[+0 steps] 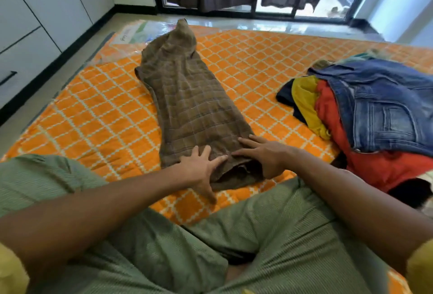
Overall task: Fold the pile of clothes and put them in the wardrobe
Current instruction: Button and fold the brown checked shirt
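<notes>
The left hand (199,164) lies flat on the near end of the brown checked garment (187,96), fingers straight and spread, gripping nothing. The right hand (264,155) lies just beside it on the same end, fingers likewise straight and apart, pressing the cloth down. Neither hand pinches the fabric.

The garment forms a long narrow strip, folded lengthwise. It runs from the near edge of the mattress (93,110) toward the far edge, roughly along the middle. The pile of clothes (332,115) sits near the right edge, well apart from the strip, with blue jeans (384,106) on top of red and yellow items.

The step in hand appears to be smoothing the lengthwise fold before the cross fold. The next move calls for pinching both near corners and carrying that end over toward the far end, keeping the side edges aligned. White cabinet fronts (35,12), probably the wardrobe, stand beyond the left edge.
</notes>
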